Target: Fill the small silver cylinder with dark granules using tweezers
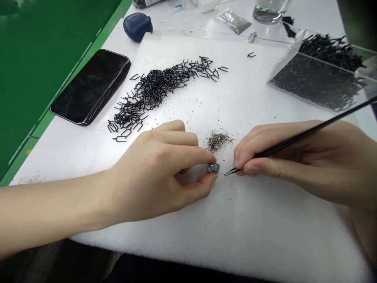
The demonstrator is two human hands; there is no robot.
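Observation:
My left hand [165, 169] pinches a small grey metal block [213, 168] between thumb and forefinger, low over the white foam sheet [235, 232]. In my right hand [300, 157] is a pair of black tweezers [294, 138], held like a pen. Their fine tips point left and end just right of the block, apart from it; the tips look close together. Just beyond the block lies a little heap of tiny brownish metal bits [218, 140]. Farther back spreads a long pile of small black forked pieces [159, 86].
A black phone-like device [91, 84] lies at the left edge, with a dark blue rounded object [138, 26] behind it. Back right stands a clear box [312, 78] of black pieces. A small bag [234, 20] and a glass of liquid [269, 11] are at the back.

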